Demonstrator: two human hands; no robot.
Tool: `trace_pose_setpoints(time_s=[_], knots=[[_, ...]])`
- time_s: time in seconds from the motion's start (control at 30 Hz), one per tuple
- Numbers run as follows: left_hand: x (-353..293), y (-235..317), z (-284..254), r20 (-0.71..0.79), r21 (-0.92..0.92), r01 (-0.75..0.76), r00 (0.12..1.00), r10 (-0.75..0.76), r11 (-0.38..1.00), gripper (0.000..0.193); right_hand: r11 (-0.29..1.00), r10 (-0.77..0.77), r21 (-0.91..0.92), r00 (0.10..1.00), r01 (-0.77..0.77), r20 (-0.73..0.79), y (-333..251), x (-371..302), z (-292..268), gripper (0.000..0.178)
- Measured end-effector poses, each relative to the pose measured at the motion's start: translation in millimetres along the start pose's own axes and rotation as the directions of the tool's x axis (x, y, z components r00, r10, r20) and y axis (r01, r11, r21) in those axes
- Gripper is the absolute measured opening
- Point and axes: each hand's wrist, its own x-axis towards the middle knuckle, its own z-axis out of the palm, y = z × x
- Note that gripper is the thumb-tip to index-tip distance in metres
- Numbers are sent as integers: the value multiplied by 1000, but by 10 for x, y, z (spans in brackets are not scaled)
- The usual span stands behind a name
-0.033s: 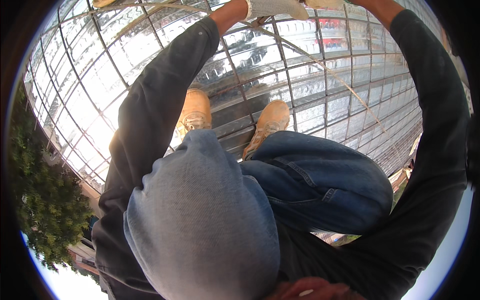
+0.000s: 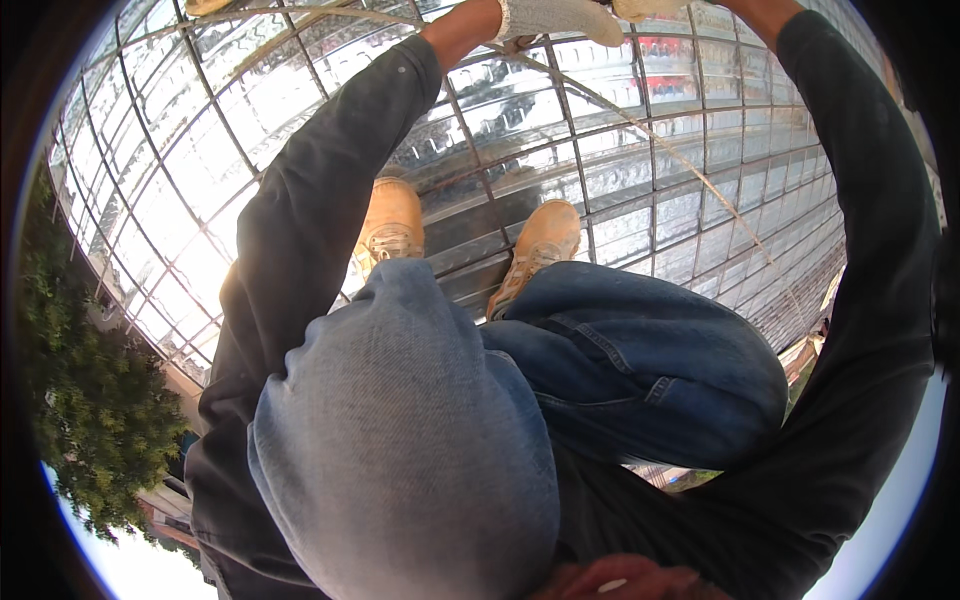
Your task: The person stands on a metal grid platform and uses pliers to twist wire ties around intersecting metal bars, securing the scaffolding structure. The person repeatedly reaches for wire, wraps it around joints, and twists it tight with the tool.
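Observation:
My left hand (image 2: 560,18), in a pale knitted glove, is at the top edge over a grid of dark steel bars (image 2: 575,150). One gloved finger or thumb points right; the other fingers are cut off. Under its wrist is a small brownish piece (image 2: 520,43), too unclear to name. Just right of it is my right hand (image 2: 645,8), also gloved, mostly outside the picture. What either hand holds cannot be made out. A thin light-coloured strand or rod (image 2: 690,172) runs diagonally over the bars, from below my left hand towards the lower right.
Shiny ribbed metal sheeting (image 2: 540,130) lies beneath the bars. My tan boots (image 2: 393,215) stand on the grid, with my bent knees in jeans (image 2: 410,400) close below. A yellowish object (image 2: 205,5) shows at the top left. Green foliage (image 2: 90,400) lies beyond the left edge.
My left hand has shifted very slightly right and down. My right forearm has edged slightly up. All else looks the same.

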Motion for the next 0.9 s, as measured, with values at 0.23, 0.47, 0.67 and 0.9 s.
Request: trace_pose_setpoints(time_s=[0.23,0.47,0.67,0.9], knots=[[168,74,198,-34,93,162,987,-159,982,44,997,-40,55,986,49,-160,-303,-343,-131,16],[9,282,-19,113,194,259,952,-284,946,20,997,74,38,947,-65,-312,-392,-398,193,13],[64,261,44,202,147,156,962,-184,977,23,998,41,-32,925,-58,-378,-102,-357,640,17],[46,183,135,122,178,186,970,-209,966,22,983,157,150,894,-102,-419,-264,-484,722,19]])
